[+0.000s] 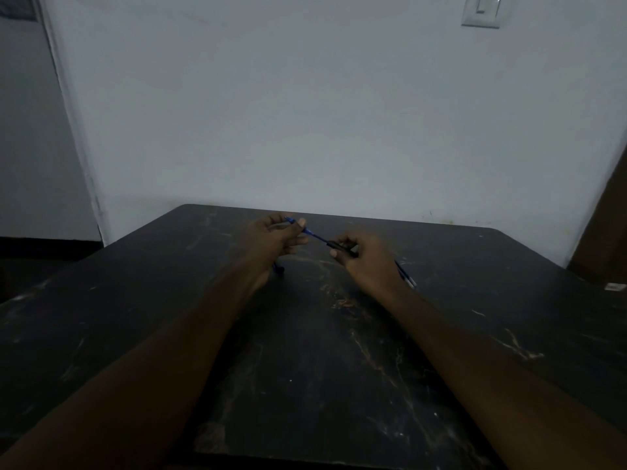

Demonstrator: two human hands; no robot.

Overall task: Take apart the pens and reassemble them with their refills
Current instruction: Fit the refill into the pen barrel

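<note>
A blue pen stretches between my two hands above the dark table. My left hand pinches its far blue end between thumb and fingers. My right hand grips the black grip section at the pen's near end. More pens lie on the table behind my right hand, mostly hidden by it. A small blue piece shows under my left wrist; I cannot tell what it is. The scene is dim.
The table's far edge meets a pale wall. A small white object lies near the table's right edge. A light switch is on the wall at upper right.
</note>
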